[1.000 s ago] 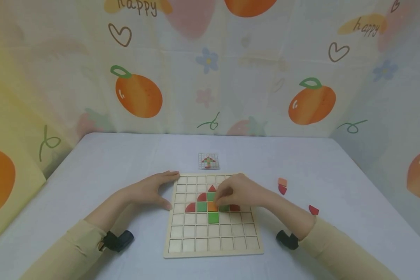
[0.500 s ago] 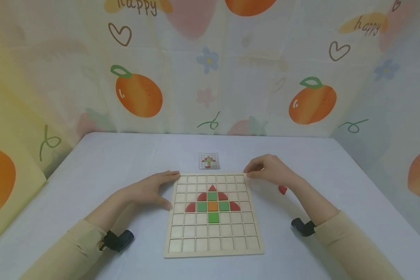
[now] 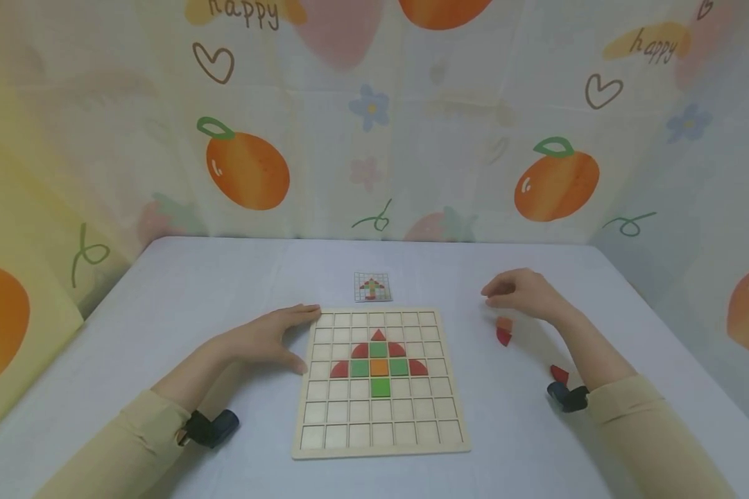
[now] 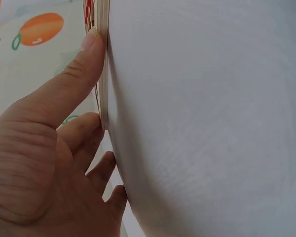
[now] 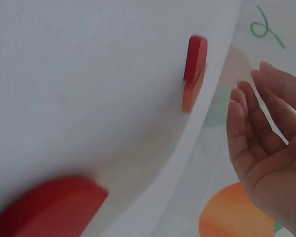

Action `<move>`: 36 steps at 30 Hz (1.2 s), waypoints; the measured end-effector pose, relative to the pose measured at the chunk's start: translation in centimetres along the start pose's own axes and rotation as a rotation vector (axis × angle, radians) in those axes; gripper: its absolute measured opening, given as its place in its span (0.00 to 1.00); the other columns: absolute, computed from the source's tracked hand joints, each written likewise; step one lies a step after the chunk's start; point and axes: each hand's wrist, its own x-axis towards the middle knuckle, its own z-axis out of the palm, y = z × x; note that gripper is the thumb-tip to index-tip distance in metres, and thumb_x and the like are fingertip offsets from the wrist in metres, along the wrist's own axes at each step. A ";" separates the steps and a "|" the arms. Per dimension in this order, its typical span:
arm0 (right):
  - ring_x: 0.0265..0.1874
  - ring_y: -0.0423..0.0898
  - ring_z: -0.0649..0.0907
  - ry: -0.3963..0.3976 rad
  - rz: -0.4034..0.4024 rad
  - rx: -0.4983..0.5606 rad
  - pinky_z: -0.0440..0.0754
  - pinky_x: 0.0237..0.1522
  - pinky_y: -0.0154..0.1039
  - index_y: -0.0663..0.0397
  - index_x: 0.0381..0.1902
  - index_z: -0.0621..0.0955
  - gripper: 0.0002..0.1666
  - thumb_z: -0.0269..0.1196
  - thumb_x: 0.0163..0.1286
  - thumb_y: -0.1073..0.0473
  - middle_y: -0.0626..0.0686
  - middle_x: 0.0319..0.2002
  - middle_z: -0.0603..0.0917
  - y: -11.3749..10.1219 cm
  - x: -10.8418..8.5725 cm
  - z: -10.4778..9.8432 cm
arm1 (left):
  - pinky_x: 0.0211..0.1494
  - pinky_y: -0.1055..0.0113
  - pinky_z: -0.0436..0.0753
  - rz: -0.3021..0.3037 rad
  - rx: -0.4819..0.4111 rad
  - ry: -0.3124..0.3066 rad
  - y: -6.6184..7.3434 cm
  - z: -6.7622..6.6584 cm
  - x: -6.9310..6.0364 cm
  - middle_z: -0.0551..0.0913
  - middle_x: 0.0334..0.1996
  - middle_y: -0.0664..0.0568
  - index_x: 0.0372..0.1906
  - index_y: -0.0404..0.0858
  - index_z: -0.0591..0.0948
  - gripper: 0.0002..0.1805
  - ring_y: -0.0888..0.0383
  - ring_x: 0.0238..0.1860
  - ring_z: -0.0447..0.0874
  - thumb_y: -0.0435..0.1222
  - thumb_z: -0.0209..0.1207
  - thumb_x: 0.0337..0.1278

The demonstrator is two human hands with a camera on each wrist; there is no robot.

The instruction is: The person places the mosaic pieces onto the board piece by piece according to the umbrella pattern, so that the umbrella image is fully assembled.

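Observation:
A wooden grid board (image 3: 336, 437) lies on the table, with red quarter-round pieces, a red triangle (image 3: 379, 335), green squares and an orange square (image 3: 379, 367) set in its cells. My left hand (image 3: 265, 341) rests at the board's left side, its thumb and forefinger touching the edge with fingers extended. Over the table, right of the board, my right hand (image 3: 524, 294) hovers with loosely bent fingers and nothing between them. Just below it lie an orange piece (image 3: 504, 324) and a red quarter-round piece (image 3: 503, 337), touching. Another red piece (image 3: 559, 374) lies nearer my right wrist.
Behind the board lies a small pattern card (image 3: 372, 287) printed with a gridded coloured figure. A white cloth covers the table (image 3: 243, 270). Printed fabric (image 3: 437, 138) with oranges and hearts hangs behind and at both sides.
My right hand has moved from the board's middle, past its far right corner, to above the loose pieces. The left hand and the board have stayed in place.

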 end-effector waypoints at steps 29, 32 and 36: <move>0.43 0.50 0.80 -0.129 0.108 -0.054 0.83 0.46 0.47 0.52 0.40 0.86 0.17 0.72 0.59 0.47 0.55 0.41 0.86 2.9 -0.9 -0.2 | 0.80 0.39 0.54 0.002 -0.009 -0.003 0.1 -0.1 -0.1 0.55 0.79 0.44 0.76 0.39 0.60 0.56 0.38 0.80 0.47 0.50 0.75 0.41; 0.43 0.50 0.80 -0.129 0.096 -0.057 0.83 0.45 0.47 0.53 0.38 0.86 0.15 0.72 0.59 0.49 0.55 0.40 0.86 2.8 -0.9 -0.1 | 0.80 0.38 0.54 0.008 -0.008 -0.004 0.1 -0.1 -0.1 0.55 0.79 0.43 0.76 0.39 0.60 0.56 0.38 0.80 0.47 0.51 0.75 0.42; 0.41 0.48 0.80 -0.118 0.080 -0.062 0.84 0.44 0.46 0.53 0.37 0.85 0.14 0.72 0.59 0.50 0.54 0.38 0.86 2.8 -1.0 0.0 | 0.79 0.37 0.55 0.022 -0.007 -0.001 0.1 -0.1 -0.1 0.55 0.79 0.42 0.76 0.38 0.60 0.56 0.36 0.80 0.47 0.51 0.74 0.42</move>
